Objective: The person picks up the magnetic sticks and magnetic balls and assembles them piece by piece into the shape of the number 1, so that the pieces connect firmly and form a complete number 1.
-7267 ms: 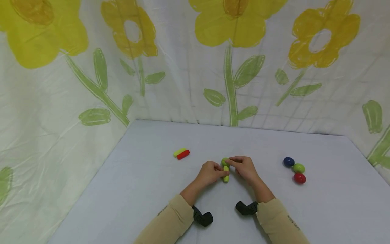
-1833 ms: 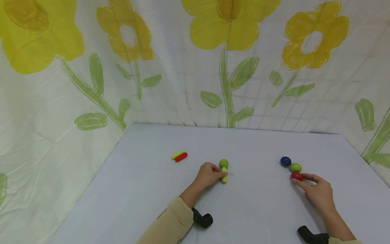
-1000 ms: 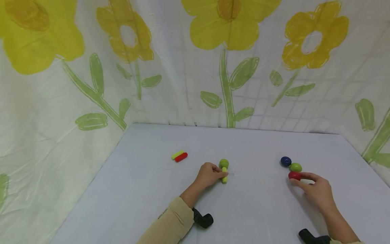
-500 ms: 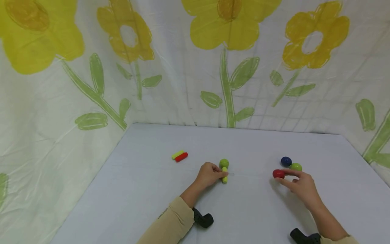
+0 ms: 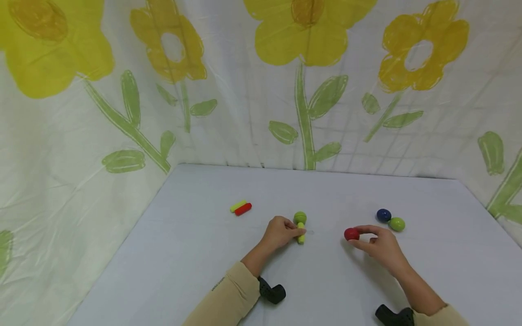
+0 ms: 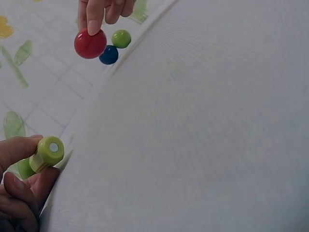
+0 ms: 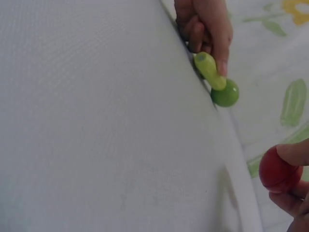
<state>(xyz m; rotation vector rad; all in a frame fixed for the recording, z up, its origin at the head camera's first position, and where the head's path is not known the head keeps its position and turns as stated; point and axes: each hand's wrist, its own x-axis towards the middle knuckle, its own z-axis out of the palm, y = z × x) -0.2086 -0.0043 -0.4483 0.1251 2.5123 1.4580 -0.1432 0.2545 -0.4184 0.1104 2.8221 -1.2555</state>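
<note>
My left hand (image 5: 279, 233) pinches a short lime stick (image 5: 301, 239) between thumb and finger. A green ball (image 5: 300, 217) sits against the stick's far end, and the two touch. In the left wrist view the stick's near end (image 6: 54, 147) shows a pale round disc. To the right, my right hand (image 5: 383, 246) grips a glossy red ball (image 5: 351, 234) between thumb and fingertips, with its shadow below it on the table. In the right wrist view a seam runs around this red ball (image 7: 277, 171), which is apart from the green ball (image 7: 226, 94).
A second lime stick (image 5: 238, 206) and a red stick (image 5: 243, 209) lie side by side at the back left. A blue ball (image 5: 384, 215) and another green ball (image 5: 397, 224) touch each other on the right. The white tabletop (image 5: 195, 262) ends at a flower-printed curtain (image 5: 244, 108).
Over seven seconds ago both hands were at the stick and green ball. Since then my right hand has taken the red ball from the right group and carried it left. The left hand stays put.
</note>
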